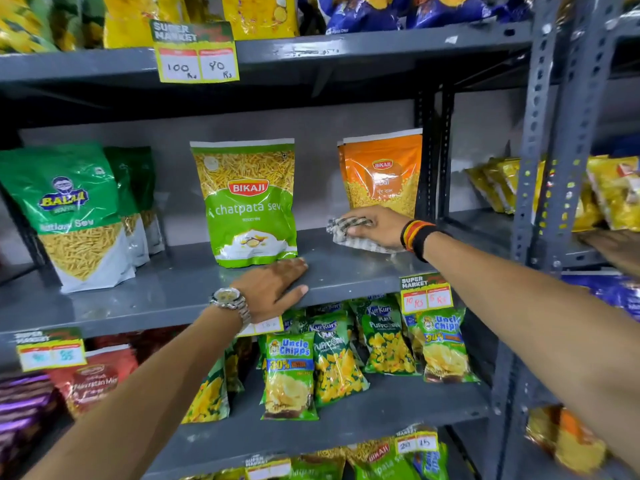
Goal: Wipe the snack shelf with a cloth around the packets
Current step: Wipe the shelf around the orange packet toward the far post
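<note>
The grey metal snack shelf [346, 271] runs across the middle of the view. On it stand a dark green Balaji sev packet [69, 216], a light green Bikaji chatpata sev packet [249, 202] and an orange Bikaji dal packet [384, 174]. My right hand [375, 226] presses a checked cloth [346, 233] flat on the shelf, just in front of the orange packet. My left hand [273, 289] lies flat on the shelf's front edge, below the light green packet, fingers spread and holding nothing.
A shelf above [381, 50] holds yellow and blue bags. Below, green chip and puffcorn packets [332, 362] and red packets [97, 379] fill the lower shelf. A perforated upright post [554, 168] stands at the right, with another rack of yellow packets [609, 192] beyond. Price tags [195, 53] hang from shelf edges.
</note>
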